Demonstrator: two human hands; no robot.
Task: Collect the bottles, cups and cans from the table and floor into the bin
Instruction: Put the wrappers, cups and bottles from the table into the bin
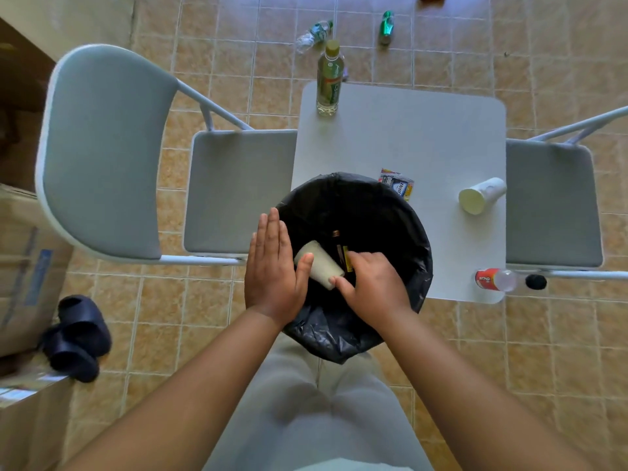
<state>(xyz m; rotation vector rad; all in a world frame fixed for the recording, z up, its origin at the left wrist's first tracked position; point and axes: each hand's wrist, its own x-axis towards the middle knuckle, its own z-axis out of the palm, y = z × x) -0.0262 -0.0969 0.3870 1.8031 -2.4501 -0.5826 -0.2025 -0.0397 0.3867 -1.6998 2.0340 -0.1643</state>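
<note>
A bin [401,215] lined with a black bag stands against the near edge of the small white table [424,137]. A white paper cup [319,266] lies tilted over its opening, above a dark bottle with a yellow label [342,254] inside. My left hand [272,270] is flat over the bin's left rim, its thumb on the cup. My right hand [372,283] hovers over the bin with loosely bent fingers, its thumb by the cup's rim. On the table are an upright green-tea bottle [329,79], a tipped white cup [481,195] and a lying red-labelled bottle [494,279].
A snack packet [397,183] lies behind the bin. On the tiled floor beyond the table lie a clear bottle [312,34] and a green can [386,27]. Grey folding chairs stand left [238,188] and right [550,202]. Dark slippers [76,334] and cardboard boxes [23,266] sit at left.
</note>
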